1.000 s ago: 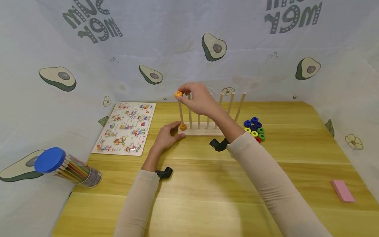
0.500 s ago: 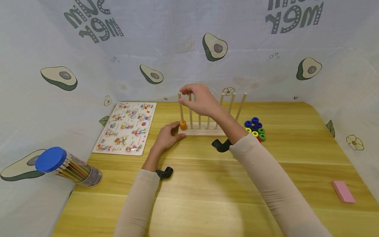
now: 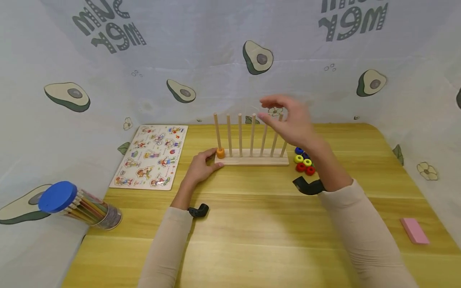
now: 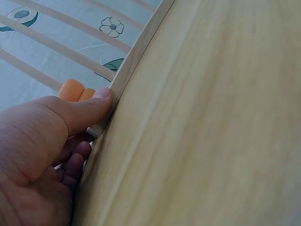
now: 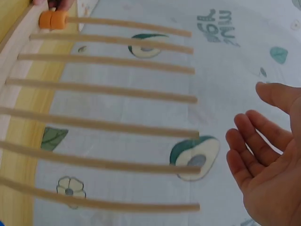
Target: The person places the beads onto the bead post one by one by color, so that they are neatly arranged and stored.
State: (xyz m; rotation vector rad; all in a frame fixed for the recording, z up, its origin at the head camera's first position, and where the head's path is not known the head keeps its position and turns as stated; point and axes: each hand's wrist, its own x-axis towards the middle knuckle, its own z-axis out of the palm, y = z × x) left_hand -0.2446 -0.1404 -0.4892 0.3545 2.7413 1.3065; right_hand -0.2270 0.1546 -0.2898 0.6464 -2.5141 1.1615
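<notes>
A wooden peg rack (image 3: 252,161) with several upright pegs stands toward the back of the table. Two orange rings (image 3: 220,153) are stacked at the foot of its leftmost peg; they also show in the right wrist view as orange rings (image 5: 53,20). My left hand (image 3: 200,167) grips the rack's left end, thumb along the front edge and fingers behind, as the left wrist view shows. Above the rack's right part, my right hand (image 3: 289,120) is in the air, fingers loosely bent and thumb apart, holding nothing. Loose red, yellow and blue rings (image 3: 306,162) lie right of the rack, partly behind the right forearm.
A picture puzzle board (image 3: 149,158) lies at the back left. A blue-lidded tube of pencils (image 3: 84,206) stands at the left edge. A pink block (image 3: 414,231) lies at far right. Patterned cloth (image 3: 216,60) walls the back and sides.
The orange ring held at the top of the leftmost peg has dropped onto the one below. My right hand has let it go and moved right. The left hand stays on the rack.
</notes>
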